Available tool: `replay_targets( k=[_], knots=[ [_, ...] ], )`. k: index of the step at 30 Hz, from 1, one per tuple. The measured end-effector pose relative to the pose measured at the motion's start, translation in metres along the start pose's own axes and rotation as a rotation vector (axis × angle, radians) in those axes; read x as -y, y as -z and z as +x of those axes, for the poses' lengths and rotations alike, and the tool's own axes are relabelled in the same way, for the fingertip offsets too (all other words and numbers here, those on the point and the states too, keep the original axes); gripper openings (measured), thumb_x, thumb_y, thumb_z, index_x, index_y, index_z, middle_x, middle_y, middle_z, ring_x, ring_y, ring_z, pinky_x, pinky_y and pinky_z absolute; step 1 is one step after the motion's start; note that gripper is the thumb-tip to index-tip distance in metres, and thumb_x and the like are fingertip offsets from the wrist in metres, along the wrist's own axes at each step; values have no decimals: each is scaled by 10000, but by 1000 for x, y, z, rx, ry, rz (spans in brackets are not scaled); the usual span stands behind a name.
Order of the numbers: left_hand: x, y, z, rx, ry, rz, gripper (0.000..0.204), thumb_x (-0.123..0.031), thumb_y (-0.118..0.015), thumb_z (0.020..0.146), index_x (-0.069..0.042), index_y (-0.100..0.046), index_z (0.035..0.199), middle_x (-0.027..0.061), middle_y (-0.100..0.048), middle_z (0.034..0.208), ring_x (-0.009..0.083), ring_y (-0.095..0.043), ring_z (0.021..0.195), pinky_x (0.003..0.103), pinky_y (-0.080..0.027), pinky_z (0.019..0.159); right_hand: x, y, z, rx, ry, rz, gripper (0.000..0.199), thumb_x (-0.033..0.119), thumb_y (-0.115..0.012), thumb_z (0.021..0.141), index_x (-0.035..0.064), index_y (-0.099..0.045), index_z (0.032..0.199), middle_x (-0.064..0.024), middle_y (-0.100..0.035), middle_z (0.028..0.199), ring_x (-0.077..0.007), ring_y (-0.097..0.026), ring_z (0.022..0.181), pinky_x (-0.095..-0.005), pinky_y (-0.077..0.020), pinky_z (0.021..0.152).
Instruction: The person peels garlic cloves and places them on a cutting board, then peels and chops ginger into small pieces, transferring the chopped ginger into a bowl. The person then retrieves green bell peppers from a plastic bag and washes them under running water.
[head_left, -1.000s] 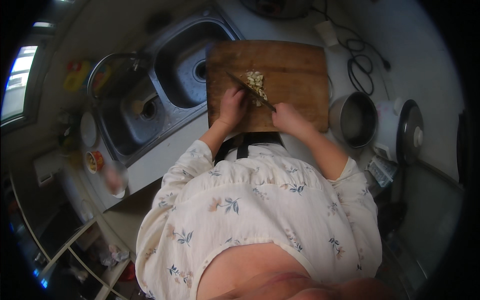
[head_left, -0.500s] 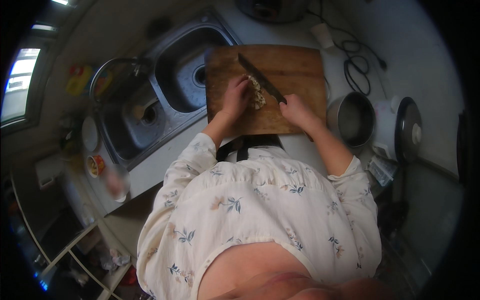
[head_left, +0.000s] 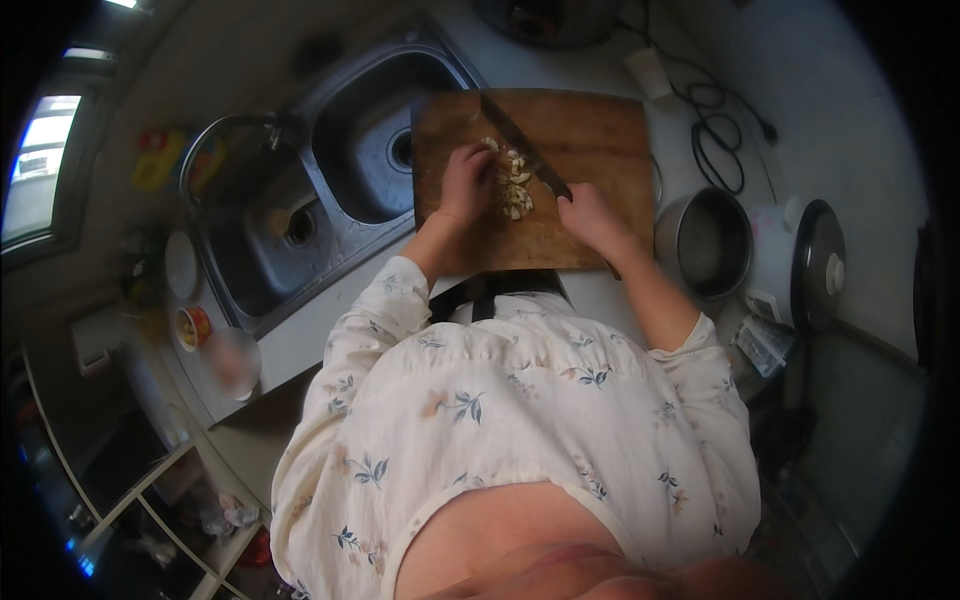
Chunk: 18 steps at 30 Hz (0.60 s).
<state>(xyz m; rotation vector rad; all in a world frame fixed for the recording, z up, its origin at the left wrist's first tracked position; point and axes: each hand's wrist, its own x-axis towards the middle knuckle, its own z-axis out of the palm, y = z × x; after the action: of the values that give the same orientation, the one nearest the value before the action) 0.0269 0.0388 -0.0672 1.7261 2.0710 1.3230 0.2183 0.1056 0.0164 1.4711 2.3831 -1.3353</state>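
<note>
My right hand (head_left: 592, 214) is closed round the handle of a kitchen knife (head_left: 520, 141). Its long dark blade slants up and left over a wooden cutting board (head_left: 600, 135). Small pale chopped pieces (head_left: 515, 188), which look like garlic, lie loosely spread just left of the blade. My left hand (head_left: 466, 185) rests on the board's left side, beside these pieces. Its fingers are curled in, with a few pale bits at the fingertips; what they hold, if anything, is hidden.
A double steel sink (head_left: 372, 110) with a curved faucet (head_left: 205, 140) adjoins the board on the left. To the right stand a metal pot (head_left: 712, 245) and a white cooker with a dark lid (head_left: 822, 265). A black cord (head_left: 715, 130) lies behind them. A small tub (head_left: 191, 328) sits far left.
The knife's tip has moved slightly away from me. My left hand has drawn back a little to the left, and the pale pieces now lie more spread and more in view.
</note>
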Motion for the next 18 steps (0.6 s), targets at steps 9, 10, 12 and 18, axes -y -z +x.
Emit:
replay_targets(
  k=[9, 10, 12, 18],
  knots=[
    [-3, -10, 7, 176, 15, 38, 131, -64, -595, 709, -64, -625, 837, 105, -587, 955, 309, -520, 932, 364, -440, 775, 4, -17, 11, 21, -33, -107, 226, 156, -479, 768, -23, -605, 822, -244, -588, 812, -398, -562, 799, -440, -450, 726],
    [-3, -10, 7, 196, 13, 21, 133, -68, -596, 710, -64, -626, 839, 105, -587, 958, 309, -521, 928, 364, -442, 771, 4, -20, 17, -3, 7, -78, 226, 158, -481, 768, -25, -603, 818, -245, -587, 811, -400, -561, 801, -441, -449, 727],
    [-3, -6, 7, 264, 24, -7, 138, -76, -598, 710, -63, -628, 845, 104, -586, 965, 310, -525, 919, 365, -445, 765, 3, -24, 22, -37, 53, -24, 227, 161, -484, 767, -30, -599, 811, -247, -587, 808, -403, -560, 805, -442, -449, 728],
    [5, 3, 18, 64, -9, 43, 152, -70, -588, 700, -50, -630, 846, 105, -599, 945, 309, -549, 879, 360, -458, 722, -12, -17, 17, -53, -43, 72, 239, 178, -493, 774, -40, -586, 798, -253, -583, 808, -410, -553, 810, -443, -450, 709]
  ],
)
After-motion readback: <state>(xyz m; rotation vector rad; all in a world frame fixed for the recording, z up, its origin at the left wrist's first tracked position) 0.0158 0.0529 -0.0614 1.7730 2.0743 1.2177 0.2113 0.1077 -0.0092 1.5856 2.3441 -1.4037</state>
